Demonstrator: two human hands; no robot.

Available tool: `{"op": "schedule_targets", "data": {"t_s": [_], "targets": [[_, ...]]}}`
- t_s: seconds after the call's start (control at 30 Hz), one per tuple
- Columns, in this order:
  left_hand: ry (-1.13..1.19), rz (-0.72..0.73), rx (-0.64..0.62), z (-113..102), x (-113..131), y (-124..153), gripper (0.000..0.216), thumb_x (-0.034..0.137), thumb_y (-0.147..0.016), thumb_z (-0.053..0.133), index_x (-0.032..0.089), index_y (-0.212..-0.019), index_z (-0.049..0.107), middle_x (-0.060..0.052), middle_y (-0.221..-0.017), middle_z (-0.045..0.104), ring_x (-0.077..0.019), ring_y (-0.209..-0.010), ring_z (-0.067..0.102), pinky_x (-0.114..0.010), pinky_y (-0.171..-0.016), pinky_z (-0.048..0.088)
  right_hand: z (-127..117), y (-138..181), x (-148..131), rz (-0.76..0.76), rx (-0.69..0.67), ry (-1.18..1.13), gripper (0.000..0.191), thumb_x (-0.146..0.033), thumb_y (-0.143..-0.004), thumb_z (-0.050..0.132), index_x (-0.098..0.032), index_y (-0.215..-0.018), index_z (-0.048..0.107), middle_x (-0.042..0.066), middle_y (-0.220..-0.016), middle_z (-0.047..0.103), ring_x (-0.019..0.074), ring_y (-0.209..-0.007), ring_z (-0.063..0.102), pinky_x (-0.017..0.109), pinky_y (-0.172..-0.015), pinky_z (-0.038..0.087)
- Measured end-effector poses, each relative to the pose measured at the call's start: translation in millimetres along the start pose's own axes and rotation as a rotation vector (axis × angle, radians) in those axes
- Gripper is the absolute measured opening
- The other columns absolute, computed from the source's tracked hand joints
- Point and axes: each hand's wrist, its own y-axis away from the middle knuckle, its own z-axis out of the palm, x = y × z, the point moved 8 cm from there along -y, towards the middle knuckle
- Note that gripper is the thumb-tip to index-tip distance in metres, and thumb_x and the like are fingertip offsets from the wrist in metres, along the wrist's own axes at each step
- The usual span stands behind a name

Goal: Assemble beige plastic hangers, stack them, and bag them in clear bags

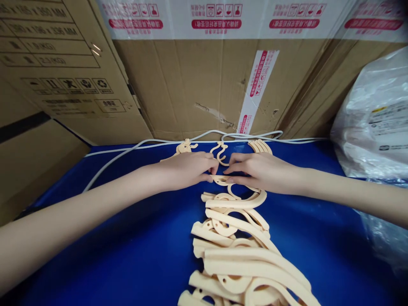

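My left hand (186,169) and my right hand (259,171) meet over the far middle of a blue work surface (127,238). Both pinch the same cream plastic hanger piece (221,179), fingertips almost touching, above its hook (220,152). A long pile of cream plastic hangers (237,250) runs from just below my hands down to the near edge. Further cream hanger parts (185,147) lie behind my left hand, and a curved stack (260,146) sits behind my right hand.
Large cardboard boxes (204,80) wall off the back and left. A white cable (134,148) runs along the back of the blue surface. A clear plastic bag (376,119) bulges at the right.
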Motion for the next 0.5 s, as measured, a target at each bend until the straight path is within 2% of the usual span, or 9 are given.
{"op": "schedule_targets", "data": {"t_s": [0.07, 0.17, 0.3, 0.4, 0.5], "targets": [[0.014, 0.007, 0.038, -3.7, -0.6, -3.2, 0.014, 0.025, -0.095, 0.048, 0.019, -0.091, 0.06, -0.003, -0.099, 0.065, -0.0185, -0.094, 0.06, -0.028, -0.08, 0.04, 0.8, -3.2, 2.1, 0.023, -0.014, -0.052, 0.03, -0.035, -0.097, 0.047, -0.021, -0.105, 0.072, 0.007, -0.103, 0.067, 0.0189, -0.084, 0.066, 0.029, -0.067, 0.044], [0.125, 0.014, 0.156, -17.3, -4.2, -9.6, 0.014, 0.023, -0.095, 0.045, 0.018, -0.094, 0.058, -0.002, -0.091, 0.065, -0.0166, -0.084, 0.06, -0.027, -0.076, 0.041, -6.5, -4.6, 10.9, 0.114, 0.04, -0.181, 0.028, -0.037, -0.094, 0.05, -0.019, -0.101, 0.07, 0.007, -0.098, 0.069, 0.0188, -0.082, 0.065, 0.03, -0.069, 0.045], [0.491, -0.023, 0.323, -33.4, -10.1, -16.0, 0.01, 0.024, -0.09, 0.051, 0.018, -0.097, 0.056, 0.0, -0.088, 0.066, -0.0129, -0.08, 0.062, -0.024, -0.071, 0.045, -9.6, -5.8, 31.9, 0.262, 0.102, -0.565, 0.027, -0.046, -0.088, 0.056, -0.02, -0.091, 0.062, 0.0, -0.074, 0.067, 0.0144, -0.064, 0.061, 0.026, -0.059, 0.044], [0.757, -0.167, 0.346, -30.3, -16.3, -19.4, 0.018, 0.031, -0.089, 0.055, 0.018, -0.101, 0.057, -0.001, -0.084, 0.067, -0.0115, -0.073, 0.061, -0.022, -0.063, 0.045, -15.1, -9.1, 43.2, 0.277, 0.175, -0.714, 0.033, -0.053, -0.081, 0.062, -0.021, -0.084, 0.058, -0.001, -0.071, 0.066, 0.0146, -0.064, 0.06, 0.026, -0.057, 0.043], [0.852, -0.189, 0.349, -29.9, -15.4, -22.1, 0.02, 0.034, -0.087, 0.058, 0.017, -0.096, 0.064, -0.002, -0.081, 0.066, -0.0105, -0.069, 0.057, -0.02, -0.057, 0.04, -30.9, -10.4, 47.1, 0.23, 0.301, -0.686, 0.037, -0.057, -0.079, 0.063, -0.021, -0.084, 0.059, 0.001, -0.075, 0.066, 0.0157, -0.069, 0.061, 0.027, -0.061, 0.045]]}}
